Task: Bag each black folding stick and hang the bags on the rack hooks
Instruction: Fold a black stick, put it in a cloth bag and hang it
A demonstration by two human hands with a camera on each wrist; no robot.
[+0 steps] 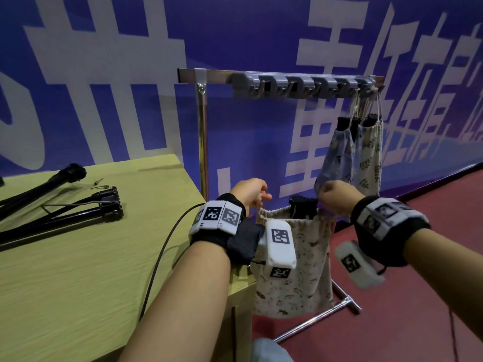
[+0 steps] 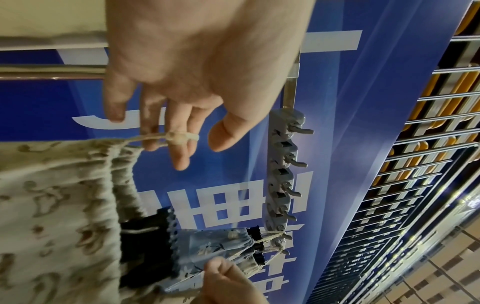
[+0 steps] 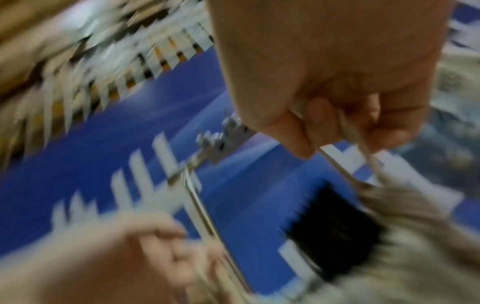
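Bag [image 1: 295, 259] with stick [image 1: 303, 206] hangs between hands: left hand [image 1: 249, 193] and right hand [image 1: 337, 195] each pinch its drawstring [image 2: 166, 136].

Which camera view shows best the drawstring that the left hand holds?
The left wrist view: the drawstring lies sharp across the left hand's fingers. In the head view the left hand mostly hides it. The right wrist view is too blurred to tell.

Both hands up: left hand [image 1: 249, 192] and right hand [image 1: 337, 195] hold the cream bag [image 1: 295, 267] by its top corners, black stick [image 1: 303, 206] poking out, below the rack hooks [image 1: 305, 86].
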